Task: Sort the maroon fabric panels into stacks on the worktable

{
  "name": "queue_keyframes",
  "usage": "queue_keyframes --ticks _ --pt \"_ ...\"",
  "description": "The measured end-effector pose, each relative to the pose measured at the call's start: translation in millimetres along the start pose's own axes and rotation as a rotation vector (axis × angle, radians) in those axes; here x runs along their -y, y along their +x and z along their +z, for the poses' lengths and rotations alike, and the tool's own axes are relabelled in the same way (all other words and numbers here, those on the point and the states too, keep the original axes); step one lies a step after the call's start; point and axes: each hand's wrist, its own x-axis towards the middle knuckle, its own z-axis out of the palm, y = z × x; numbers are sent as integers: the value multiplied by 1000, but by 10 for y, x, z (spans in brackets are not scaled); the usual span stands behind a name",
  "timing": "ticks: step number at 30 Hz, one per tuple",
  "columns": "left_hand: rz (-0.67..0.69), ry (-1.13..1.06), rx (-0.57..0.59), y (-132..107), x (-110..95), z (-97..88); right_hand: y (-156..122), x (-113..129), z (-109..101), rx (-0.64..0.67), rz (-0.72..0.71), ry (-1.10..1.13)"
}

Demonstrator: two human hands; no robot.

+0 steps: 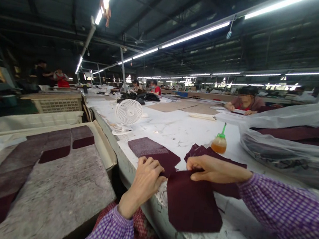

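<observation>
My right hand [208,169] pinches the top edge of a dark maroon cut piece [193,204], leather or fabric. The piece hangs out over the near part of the white worktable [173,125]. At the table's left edge my left hand [147,176] is closed, fingers curled. It is beside a maroon piece lying flat [155,150] with a greyish, worn-looking area; whatever its fingers hold is hidden. Behind and below my right hand is a fanned stack of maroon pieces [226,189], partly covered by that hand.
Beyond the stack stands a squeeze bottle [219,144] of amber liquid with a green spout. A white fan [129,112] stands farther back. On the left, maroon pieces [55,153] lie on a grey board [68,189]. Clear plastic [290,156] bulges at right; a co-worker [245,101] sits opposite.
</observation>
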Motion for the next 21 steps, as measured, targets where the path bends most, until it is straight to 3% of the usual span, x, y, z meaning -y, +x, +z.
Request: queue_keyframes --ticks 2,4,6,8,10,15,18,21 --pt "5 -19 28 15 11 23 -121 -198 -205 -4 38 109" --pt "-73 -90 19 28 38 47 -233 -468 -334 -31 96 69" --pt "-223 -221 -20 43 74 67 -296 -700 -360 -126 197 -181" --pt "-370 -361 -76 66 108 78 -275 -793 -297 -326 299 -449" --pt "-475 -510 -155 94 132 85 -152 -716 -179 -422 270 -543" --pt "-591 -813 -322 156 220 123 429 -289 190 -178 -155 -444" --pt "-693 -953 -436 150 416 86 707 -245 390 -165 -169 -493" --pt "-849 -1086 -644 89 736 -98 813 -311 517 -213 -121 -512"
